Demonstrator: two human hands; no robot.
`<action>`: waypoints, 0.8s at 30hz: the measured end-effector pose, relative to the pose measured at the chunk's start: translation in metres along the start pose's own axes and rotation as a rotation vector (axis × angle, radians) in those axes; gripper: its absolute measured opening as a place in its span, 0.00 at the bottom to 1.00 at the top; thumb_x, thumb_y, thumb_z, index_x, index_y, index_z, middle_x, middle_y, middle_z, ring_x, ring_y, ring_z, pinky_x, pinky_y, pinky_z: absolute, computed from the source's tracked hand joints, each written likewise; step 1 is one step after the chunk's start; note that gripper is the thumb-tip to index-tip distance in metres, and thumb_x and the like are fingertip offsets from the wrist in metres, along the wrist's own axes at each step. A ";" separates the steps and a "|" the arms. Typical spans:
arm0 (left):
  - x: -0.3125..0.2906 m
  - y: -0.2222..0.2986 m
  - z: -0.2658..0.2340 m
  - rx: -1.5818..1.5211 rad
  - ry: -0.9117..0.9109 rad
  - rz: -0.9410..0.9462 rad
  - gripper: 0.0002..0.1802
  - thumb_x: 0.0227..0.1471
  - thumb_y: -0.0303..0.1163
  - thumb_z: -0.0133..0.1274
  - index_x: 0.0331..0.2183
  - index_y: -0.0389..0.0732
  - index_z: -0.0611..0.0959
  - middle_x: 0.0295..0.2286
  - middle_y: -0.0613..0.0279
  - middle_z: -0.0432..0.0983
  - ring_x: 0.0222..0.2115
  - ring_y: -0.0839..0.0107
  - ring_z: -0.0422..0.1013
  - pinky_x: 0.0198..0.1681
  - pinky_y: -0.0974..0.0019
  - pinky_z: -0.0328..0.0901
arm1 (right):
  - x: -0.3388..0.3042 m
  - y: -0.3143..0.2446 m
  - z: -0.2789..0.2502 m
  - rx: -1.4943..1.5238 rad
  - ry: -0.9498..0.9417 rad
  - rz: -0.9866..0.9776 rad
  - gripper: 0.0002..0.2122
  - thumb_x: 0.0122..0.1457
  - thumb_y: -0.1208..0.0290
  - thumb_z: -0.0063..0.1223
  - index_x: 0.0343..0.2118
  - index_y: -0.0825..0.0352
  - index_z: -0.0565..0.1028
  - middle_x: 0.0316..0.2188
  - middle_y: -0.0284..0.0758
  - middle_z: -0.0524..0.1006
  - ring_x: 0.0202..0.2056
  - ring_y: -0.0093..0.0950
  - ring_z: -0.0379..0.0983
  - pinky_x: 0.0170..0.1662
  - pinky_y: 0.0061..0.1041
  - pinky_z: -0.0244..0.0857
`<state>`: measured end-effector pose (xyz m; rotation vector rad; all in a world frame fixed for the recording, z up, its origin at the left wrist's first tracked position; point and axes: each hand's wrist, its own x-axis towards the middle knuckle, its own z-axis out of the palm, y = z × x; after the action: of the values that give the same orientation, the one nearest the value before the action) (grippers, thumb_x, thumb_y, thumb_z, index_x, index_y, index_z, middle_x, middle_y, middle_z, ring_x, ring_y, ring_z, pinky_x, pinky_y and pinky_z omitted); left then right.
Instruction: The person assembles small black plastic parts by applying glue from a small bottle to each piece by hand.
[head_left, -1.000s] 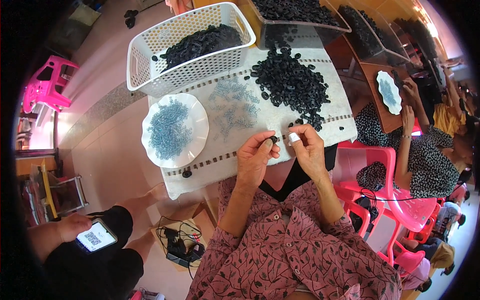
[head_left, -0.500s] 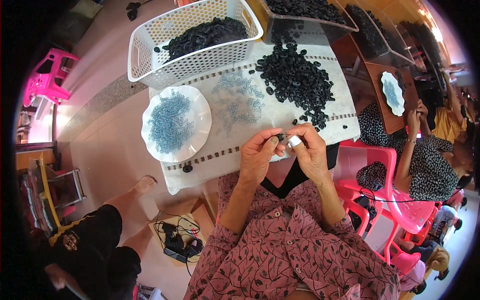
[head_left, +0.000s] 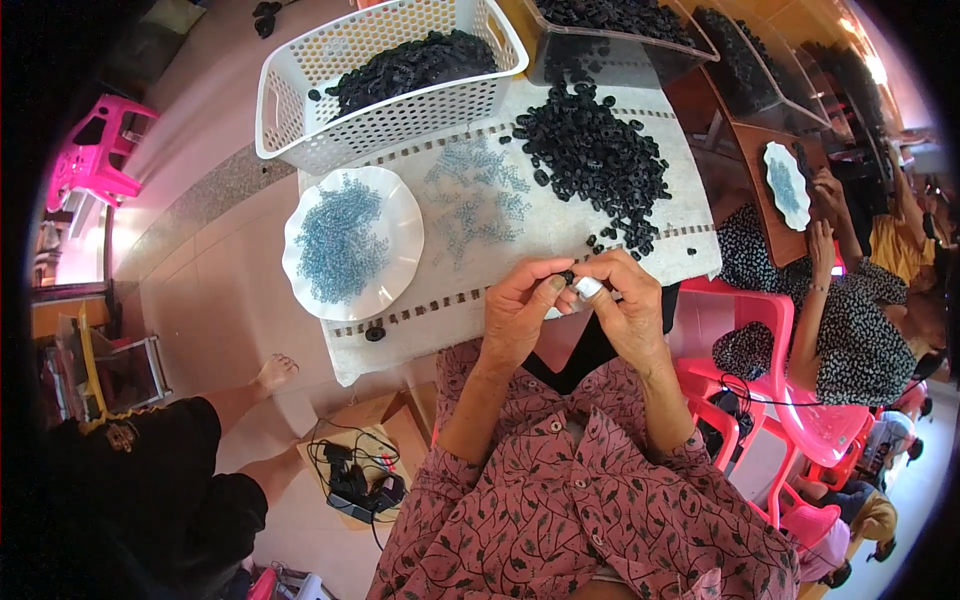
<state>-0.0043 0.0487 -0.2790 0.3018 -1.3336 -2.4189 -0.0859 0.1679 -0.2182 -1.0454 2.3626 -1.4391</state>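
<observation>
Over the table's near edge, my left hand (head_left: 520, 308) pinches a small black part (head_left: 567, 276) between thumb and fingers. My right hand (head_left: 632, 305) meets it there, its fingertips closed against the same part. White wrapping (head_left: 588, 287) covers the right thumb. Whether a clear piece is also between the fingers is hidden. Just beyond the hands lies a heap of small black parts (head_left: 595, 150). Clear bluish pieces (head_left: 480, 205) are scattered on the pale cloth (head_left: 440, 290), and more fill a white scalloped plate (head_left: 403, 235) at left.
A white perforated basket (head_left: 400, 120) of black parts stands at the far left of the table, a clear bin (head_left: 620, 65) beside it. Pink chairs (head_left: 760, 330) and a co-worker (head_left: 870, 330) are at right. A box with cables (head_left: 365, 470) and a person's leg (head_left: 240, 400) are at lower left.
My fingertips have drawn closer together around the black part, and both hands have shifted very slightly. At lower left, the other person's leg and body have moved left.
</observation>
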 end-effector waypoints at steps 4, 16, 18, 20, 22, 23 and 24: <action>0.000 -0.002 -0.003 -0.266 -0.021 -0.098 0.12 0.56 0.22 0.46 0.43 0.34 0.77 0.27 0.63 0.74 0.28 0.78 0.70 0.32 0.75 0.67 | -0.003 0.008 -0.001 0.325 -0.020 0.127 0.09 0.55 0.83 0.51 0.39 0.70 0.76 0.29 0.32 0.72 0.32 0.19 0.71 0.34 0.16 0.65; -0.001 -0.001 -0.003 -0.279 -0.055 -0.151 0.13 0.56 0.21 0.46 0.43 0.33 0.77 0.27 0.62 0.74 0.26 0.77 0.69 0.31 0.74 0.67 | -0.004 0.005 0.001 0.649 -0.046 0.345 0.04 0.57 0.82 0.49 0.35 0.72 0.73 0.27 0.31 0.76 0.30 0.17 0.72 0.35 0.15 0.66; 0.000 -0.001 -0.003 -0.287 -0.059 -0.158 0.13 0.56 0.21 0.46 0.43 0.33 0.77 0.27 0.62 0.74 0.27 0.76 0.69 0.31 0.73 0.67 | -0.004 0.004 0.000 0.655 -0.045 0.351 0.04 0.57 0.82 0.50 0.35 0.72 0.73 0.26 0.31 0.76 0.30 0.17 0.72 0.35 0.15 0.66; 0.000 -0.002 -0.003 -0.436 -0.034 -0.186 0.13 0.56 0.22 0.47 0.43 0.32 0.77 0.27 0.62 0.74 0.27 0.76 0.70 0.32 0.73 0.67 | -0.005 0.004 0.002 0.552 0.017 0.351 0.04 0.56 0.81 0.52 0.34 0.71 0.74 0.25 0.29 0.74 0.28 0.15 0.69 0.33 0.14 0.64; 0.001 -0.003 -0.006 -0.440 -0.029 -0.182 0.12 0.56 0.22 0.47 0.43 0.32 0.76 0.28 0.61 0.74 0.28 0.76 0.70 0.32 0.73 0.66 | -0.008 0.015 0.001 0.435 0.042 0.331 0.04 0.55 0.80 0.53 0.33 0.71 0.74 0.25 0.28 0.73 0.26 0.14 0.67 0.31 0.14 0.62; 0.001 -0.002 -0.007 -0.444 -0.021 -0.176 0.12 0.56 0.23 0.47 0.43 0.31 0.76 0.28 0.61 0.74 0.28 0.76 0.70 0.32 0.73 0.66 | -0.010 0.021 0.000 0.319 0.064 0.310 0.04 0.54 0.80 0.54 0.32 0.70 0.75 0.24 0.26 0.71 0.25 0.13 0.65 0.30 0.14 0.61; 0.002 -0.002 -0.007 -0.437 -0.019 -0.160 0.12 0.56 0.23 0.47 0.43 0.32 0.77 0.28 0.61 0.74 0.28 0.76 0.70 0.32 0.73 0.66 | -0.010 0.027 -0.001 0.277 0.099 0.324 0.04 0.53 0.79 0.55 0.32 0.70 0.76 0.24 0.26 0.70 0.24 0.13 0.63 0.29 0.14 0.60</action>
<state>-0.0043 0.0431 -0.2842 0.2741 -0.7772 -2.7676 -0.0917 0.1831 -0.2418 -0.5068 2.1829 -1.6553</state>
